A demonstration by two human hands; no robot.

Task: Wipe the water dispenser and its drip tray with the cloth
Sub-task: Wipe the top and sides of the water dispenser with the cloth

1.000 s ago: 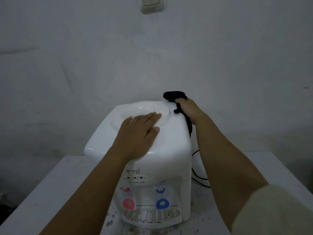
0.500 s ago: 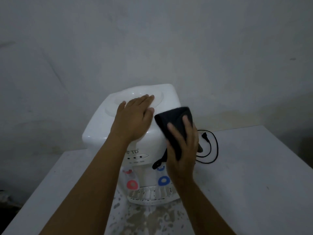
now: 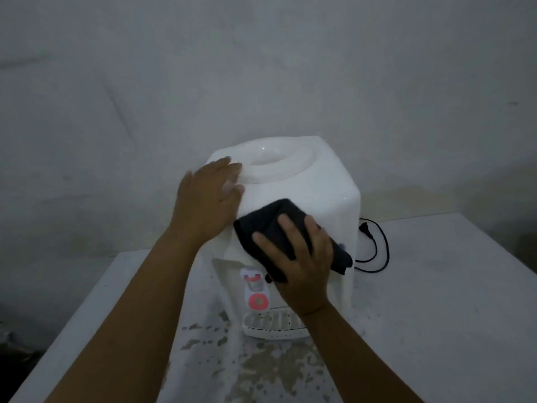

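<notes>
Right hand (image 3: 302,266) spread flat, fingers splayed, pressing the black cloth (image 3: 273,228) against the upper front of the white dispenser (image 3: 316,181); cloth is bunched, one corner hanging off toward the right side. Left hand (image 3: 207,199) open, palm down on the top left edge beside the round bottle well, bracing the unit, holding nothing. Dispenser stands on the tabletop (image 3: 450,286) near the wall, leaning slightly in this view. Below the right wrist the red tap (image 3: 258,301) shows; the other tap is hidden by the hand. Drip tray (image 3: 270,321) sits at the foot, slotted, looks not yet wiped. Black cord (image 3: 377,245) lies coiled on the tabletop just right of the unit. Tabletop in front is blotchy, wet or stained, can't tell which. Step looks like wiping the front face. To do it well: keep the palm flat for even pressure, stroke downward toward the taps, keep the left hand firm so the light body doesn't slide or tip, refold the cloth so the loose corner doesn't drag, stay clear of the plug.
</notes>
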